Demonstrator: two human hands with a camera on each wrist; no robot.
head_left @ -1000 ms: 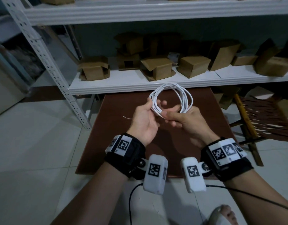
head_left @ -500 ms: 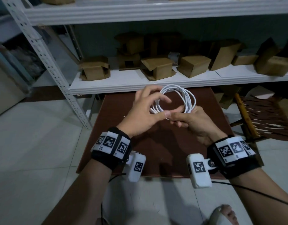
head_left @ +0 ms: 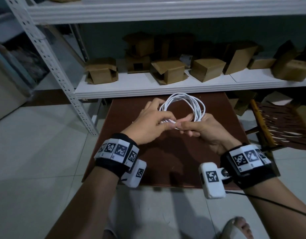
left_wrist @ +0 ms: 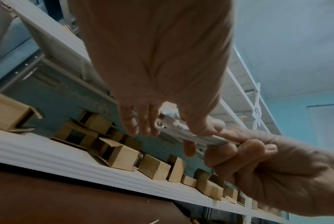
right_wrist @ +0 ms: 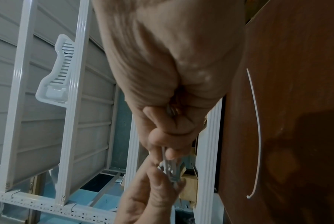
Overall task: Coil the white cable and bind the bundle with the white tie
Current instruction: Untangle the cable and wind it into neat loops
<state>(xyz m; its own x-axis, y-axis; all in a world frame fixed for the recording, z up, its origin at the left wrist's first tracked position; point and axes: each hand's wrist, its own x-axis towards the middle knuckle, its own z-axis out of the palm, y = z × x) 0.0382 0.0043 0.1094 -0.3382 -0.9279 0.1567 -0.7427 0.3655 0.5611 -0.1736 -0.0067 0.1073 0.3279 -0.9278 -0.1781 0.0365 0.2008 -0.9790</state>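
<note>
A white metal shelf (head_left: 166, 88) spans the far side, its lower board carrying a row of cardboard boxes (head_left: 167, 70). Near of it stands a brown surface (head_left: 166, 157) on a pale tiled floor (head_left: 37, 152), with a dark slatted chair (head_left: 283, 121) to the right. Above the surface, both hands hold the white cable (head_left: 183, 106), coiled into a round bundle of several loops standing upright between them. The right hand (head_left: 207, 130) has its fingers (left_wrist: 233, 153) curled round the near right part of the bundle, clamped on the strands. The left hand (head_left: 150, 125) pinches the near left part of the same bundle between thumb and fingertips, the other fingers bent over the loops. The white tie (right_wrist: 255, 136) lies loose and gently curved on the surface, apart from both hands; in the head view it is nearly all hidden behind the left hand.
</note>
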